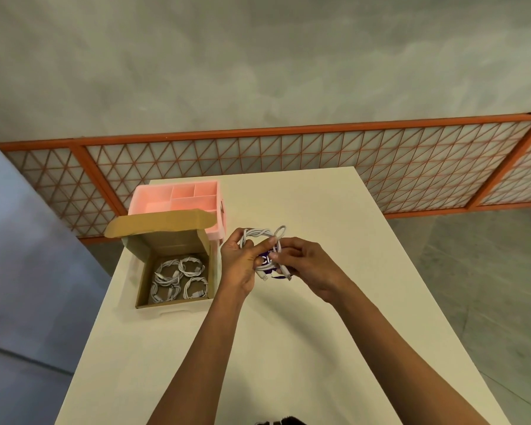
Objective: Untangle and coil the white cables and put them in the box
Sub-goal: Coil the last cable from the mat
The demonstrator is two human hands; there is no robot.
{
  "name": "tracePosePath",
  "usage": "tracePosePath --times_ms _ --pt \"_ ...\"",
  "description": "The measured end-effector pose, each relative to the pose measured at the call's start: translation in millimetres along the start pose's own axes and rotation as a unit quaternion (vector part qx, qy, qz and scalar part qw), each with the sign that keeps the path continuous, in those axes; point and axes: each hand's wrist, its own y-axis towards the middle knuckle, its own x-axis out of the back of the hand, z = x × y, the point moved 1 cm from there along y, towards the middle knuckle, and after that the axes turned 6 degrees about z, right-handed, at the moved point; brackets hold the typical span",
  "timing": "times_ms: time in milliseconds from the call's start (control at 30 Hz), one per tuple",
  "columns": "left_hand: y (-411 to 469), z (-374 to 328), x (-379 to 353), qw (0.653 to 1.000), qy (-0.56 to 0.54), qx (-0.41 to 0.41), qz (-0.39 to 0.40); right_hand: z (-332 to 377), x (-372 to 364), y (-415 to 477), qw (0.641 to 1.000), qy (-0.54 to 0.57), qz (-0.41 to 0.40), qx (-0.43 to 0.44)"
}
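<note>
Hands: two, both bare, raised over the middle of the tabletop, close together.
Left hand: fingers curled round the left side of the cable bundle, thumb laid across it.
Right hand: thumb and fingertips pinch the strands on the right side of the bundle.
Held cable: one white bundle, loosely looped between the hands and clear of the tabletop; two plug ends hang below the fingers.
Purple label: one, with white letters, partly hidden between the hands; whether it is held or lying down, I cannot tell.
Box: one, brown cardboard, at the left edge of the tabletop, just left of the left hand, its lid flap standing open at the back.
Coiled cables: four white coils, as far as I can count, lying on the box floor, packed close.
Pink organiser: one, at the far left corner, just behind the box; four compartments show.
</note>
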Motion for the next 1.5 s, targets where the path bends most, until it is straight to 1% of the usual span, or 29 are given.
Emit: tracePosePath --times_ms 67,133,233,300,367,533,633,733,867,967,1067,1167,1267,1333,1400,1500 --pt "-0.6 -1.7 -0.8 1.000 0.016 -0.014 -0.007 6.7 -0.7 -1.2 0.999 -0.016 -0.043 -0.010" --pt "-0.4 -2.8 -0.7 0.999 0.023 -0.024 -0.024 12.1 -1.8 -3.0 0.997 -0.021 -0.058 -0.038" --pt "5.9 -0.5 5.9 0.996 0.042 -0.048 -0.060 18.9 -2.6 -6.0 0.996 -0.025 0.004 -0.082" --pt "9.2 2.0 10.2 0.993 0.068 -0.064 -0.074 20.4 -1.9 -8.2 0.993 -0.065 0.045 -0.090" --pt "11.6 5.2 16.2 0.987 0.107 -0.080 -0.093 18.8 -1.0 -9.2 0.988 -0.113 0.068 -0.078" --pt "11.0 14.1 22.6 0.962 0.221 -0.118 -0.109 17.0 2.0 -11.8 0.981 -0.182 0.065 -0.020" --pt "10.3 13.2 21.2 0.950 0.253 -0.141 -0.115 15.5 2.3 -13.7 0.982 -0.167 0.087 -0.001" --pt "11.4 10.3 22.8 0.941 0.275 -0.155 -0.119 14.5 3.5 -17.2 0.986 -0.144 0.089 -0.003" --pt "12.6 6.7 21.7 0.941 0.279 -0.162 -0.101 16.4 7.7 -19.0 0.987 -0.135 0.083 -0.002" --pt "12.4 6.3 21.6 0.954 0.249 -0.152 -0.070 22.2 12.6 -18.2 0.990 -0.128 0.054 -0.004" --pt "8.2 10.2 23.2 0.974 0.199 -0.112 -0.006 28.5 17.6 -16.8 0.992 -0.117 0.040 -0.001" --pt "6.1 14.4 27.3 0.981 0.166 -0.081 0.051 32.6 22.2 -13.8 0.995 -0.097 0.028 -0.008" --pt "6.8 15.7 30.6 0.988 0.127 -0.039 0.082 35.7 26.6 -12.7 0.997 -0.074 0.010 -0.019" --pt "5.5 14.2 29.8 0.987 0.124 -0.020 0.100 36.9 28.1 -13.1 0.997 -0.067 -0.001 -0.024" --pt "4.9 12.2 27.1 0.981 0.163 -0.028 0.099 35.9 28.3 -12.8 0.997 -0.068 -0.001 -0.030" --pt "4.3 8.7 18.2 0.974 0.209 -0.066 0.061 33.5 23.7 -13.2 0.997 -0.063 0.013 -0.032"
